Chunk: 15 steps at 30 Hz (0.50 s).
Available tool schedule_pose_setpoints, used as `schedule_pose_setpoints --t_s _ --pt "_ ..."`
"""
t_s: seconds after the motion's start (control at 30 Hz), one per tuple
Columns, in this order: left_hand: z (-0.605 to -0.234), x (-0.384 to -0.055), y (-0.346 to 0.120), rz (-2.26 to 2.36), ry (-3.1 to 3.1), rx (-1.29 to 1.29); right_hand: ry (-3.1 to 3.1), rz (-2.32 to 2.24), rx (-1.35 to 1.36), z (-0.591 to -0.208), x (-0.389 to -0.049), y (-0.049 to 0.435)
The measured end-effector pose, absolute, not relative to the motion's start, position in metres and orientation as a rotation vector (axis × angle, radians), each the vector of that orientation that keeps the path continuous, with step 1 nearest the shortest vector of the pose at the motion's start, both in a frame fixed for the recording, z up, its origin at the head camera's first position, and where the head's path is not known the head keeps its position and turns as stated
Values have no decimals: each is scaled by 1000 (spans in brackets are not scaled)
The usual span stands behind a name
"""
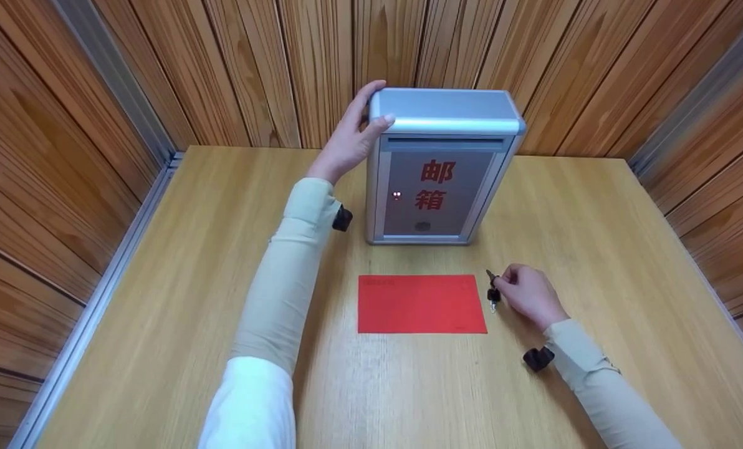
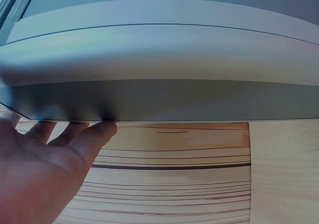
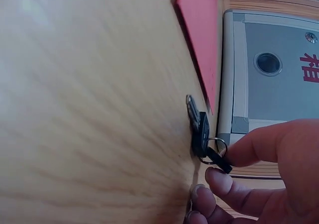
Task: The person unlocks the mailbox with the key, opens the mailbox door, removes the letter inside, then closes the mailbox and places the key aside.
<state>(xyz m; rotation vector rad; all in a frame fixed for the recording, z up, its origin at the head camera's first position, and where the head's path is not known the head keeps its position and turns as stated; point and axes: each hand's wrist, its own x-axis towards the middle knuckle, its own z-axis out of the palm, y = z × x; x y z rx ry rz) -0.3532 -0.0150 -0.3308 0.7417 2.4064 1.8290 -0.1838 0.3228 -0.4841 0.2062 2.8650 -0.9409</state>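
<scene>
A silver mailbox (image 1: 446,106) with red characters on its front stands upright towards the back of the table. My left hand (image 1: 349,140) holds its upper left side, the thumb at the top front edge and the fingers towards the back. In the left wrist view, the fingertips of the left hand (image 2: 45,169) meet the far edge of the box's side (image 2: 189,99). Beside the red envelope (image 1: 421,304), my right hand (image 1: 530,294) pinches a ring of black-headed keys (image 3: 201,134) between thumb and forefinger, with the keys hanging at the table surface.
A light wooden table (image 1: 178,299) carries the box and the flat envelope. Wood-plank walls (image 1: 240,75) enclose the back and both sides. A round lock (image 3: 311,37) and a dark round window (image 3: 268,63) show on the mailbox's front.
</scene>
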Motion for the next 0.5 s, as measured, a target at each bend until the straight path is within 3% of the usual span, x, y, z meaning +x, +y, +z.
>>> schedule_pose_setpoints --t_s 0.5 --pt "-339 -349 -14 1888 2377 732 2846 -935 204 -480 -183 326"
